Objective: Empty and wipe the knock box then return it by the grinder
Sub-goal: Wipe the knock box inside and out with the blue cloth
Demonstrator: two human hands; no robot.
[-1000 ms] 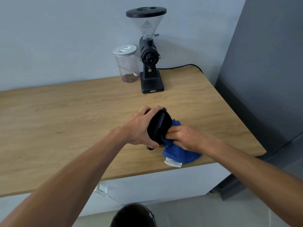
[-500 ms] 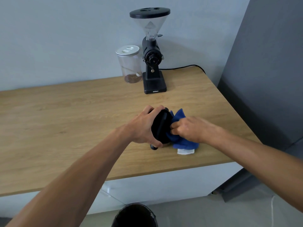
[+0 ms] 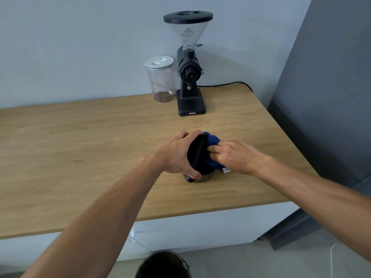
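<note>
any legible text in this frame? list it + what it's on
"MINIMEX", as best it reads, small and soft: front of the grinder base.
Marks around the grinder's dial: too small to read.
White tag on the blue cloth: nothing legible.
Jar, knock box, bin: no text visible.

Home kitchen coffee corner: wood counter (image 3: 80, 141) w/ grinder (image 3: 189, 77), jar (image 3: 160, 81), bin (image 3: 162, 265) below.
</note>
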